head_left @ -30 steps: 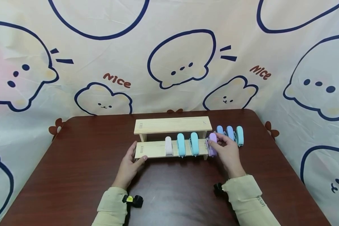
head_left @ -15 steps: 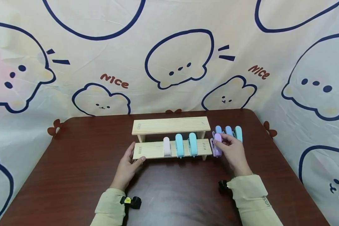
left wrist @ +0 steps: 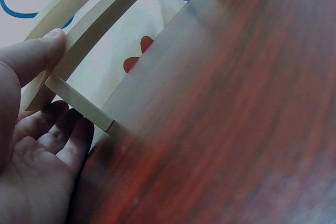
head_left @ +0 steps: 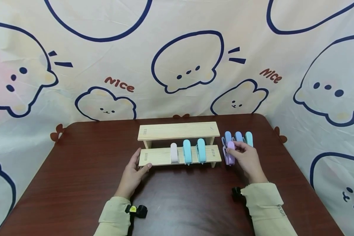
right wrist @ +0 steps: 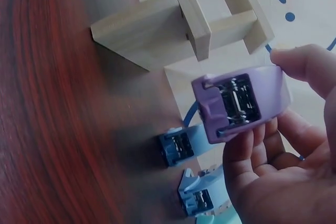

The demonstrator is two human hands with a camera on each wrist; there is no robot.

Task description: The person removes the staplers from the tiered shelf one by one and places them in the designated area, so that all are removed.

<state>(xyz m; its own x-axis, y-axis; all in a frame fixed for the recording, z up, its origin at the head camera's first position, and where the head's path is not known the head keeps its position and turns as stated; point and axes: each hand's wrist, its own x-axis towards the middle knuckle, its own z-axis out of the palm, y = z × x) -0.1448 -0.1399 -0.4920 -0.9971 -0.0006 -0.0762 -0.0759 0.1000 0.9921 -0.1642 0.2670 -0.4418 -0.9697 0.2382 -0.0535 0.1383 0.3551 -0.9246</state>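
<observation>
My left hand [head_left: 132, 175] grips the left end of a two-tier pale wooden shelf [head_left: 154, 156], thumb at the front edge and fingers behind. In the left wrist view the thumb [left wrist: 44, 51] presses the plank above the leg. My right hand [head_left: 249, 160] pinches a purple mini stapler [head_left: 230, 154], just right of the lower tier. The right wrist view shows the purple stapler's end with metal inside. On the lower tier stand a white stapler [head_left: 174, 153] and two turquoise staplers [head_left: 187, 152], in a row.
Behind the right hand stand two blue staplers [head_left: 238, 136] and a turquoise stapler [head_left: 249, 139] on the dark wood table [head_left: 76, 170]. The upper tier [head_left: 178, 129] rises at the back. A printed cloth [head_left: 177, 105] hangs behind the table.
My right hand has carried the purple stapler rightward, off the right end of the lower tier. The left hand keeps its hold on the shelf.
</observation>
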